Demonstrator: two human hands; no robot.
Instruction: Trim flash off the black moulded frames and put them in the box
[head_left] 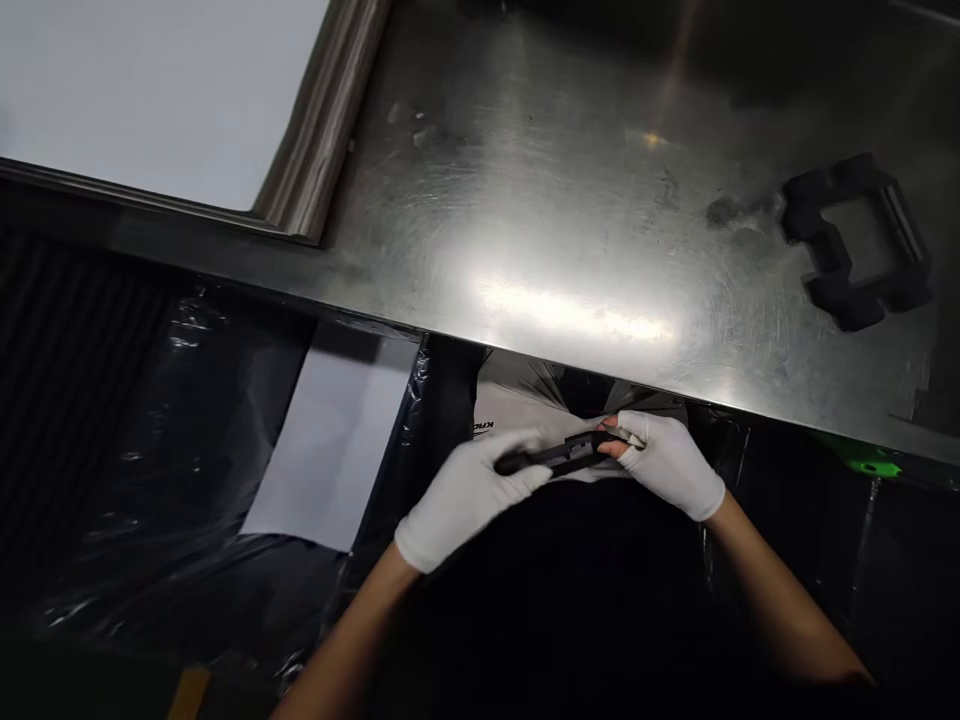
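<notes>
Between my hands, close to my body and below the table edge, is a dark frame-like plastic part [568, 455]. My left hand [480, 483], in a white glove, is closed around the part's left end. At its right end, my right hand [656, 455] pinches it with bare fingertips that stick out of the white glove. Something small and pale shows at the right fingertips, too small to name. A similar black frame-shaped part [829, 285] with a notched outline lies on the right side of the metal table [540, 210].
A stack of large white sheets [165, 90] lies on the table at the upper left. Below the edge, a white sheet [334, 440] lies on black plastic film [202, 430]. A bright green spot [874, 467] shows under the table edge at right.
</notes>
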